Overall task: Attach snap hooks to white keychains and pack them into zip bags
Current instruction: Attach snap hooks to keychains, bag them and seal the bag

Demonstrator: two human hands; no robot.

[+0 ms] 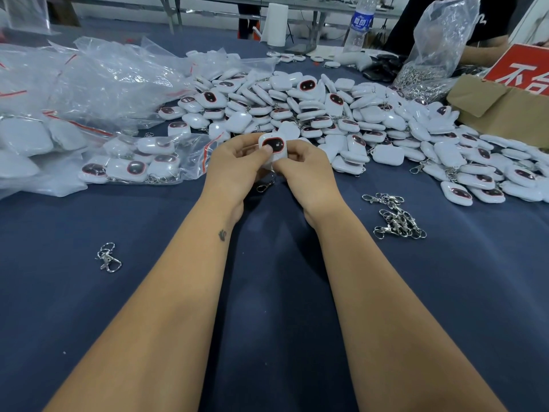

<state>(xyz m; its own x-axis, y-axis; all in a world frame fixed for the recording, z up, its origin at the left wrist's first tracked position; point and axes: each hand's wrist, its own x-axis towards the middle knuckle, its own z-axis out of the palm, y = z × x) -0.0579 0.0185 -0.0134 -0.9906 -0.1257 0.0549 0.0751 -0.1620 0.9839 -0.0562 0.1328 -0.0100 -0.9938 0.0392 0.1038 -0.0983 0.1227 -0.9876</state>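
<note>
Two hands meet mid-table over dark blue cloth [267, 292], both clamped on one white keychain [272, 145]. Left hand [234, 165] w/ thumb pressed on its dark, red-rimmed face; right hand [306, 171] pinching its lower right edge. Snap hook [265, 184] seen just below the hands, near the cloth; can't tell whether joined to the keychain. Heap of white keychains [341, 114] spread behind and to the right. Small pile of loose hooks [396, 217] right of the right wrist, one stray hook [108, 258] well off to the left. Zip bag [142, 160] part-filled w/ keychains just left of the hands; more clear bags [98, 81] heaped behind it. Far right: bag of metal hooks [427, 75], cardboard box [505, 111] w/ red sign [523, 71]. Water bottle [360, 23] at the back.
</note>
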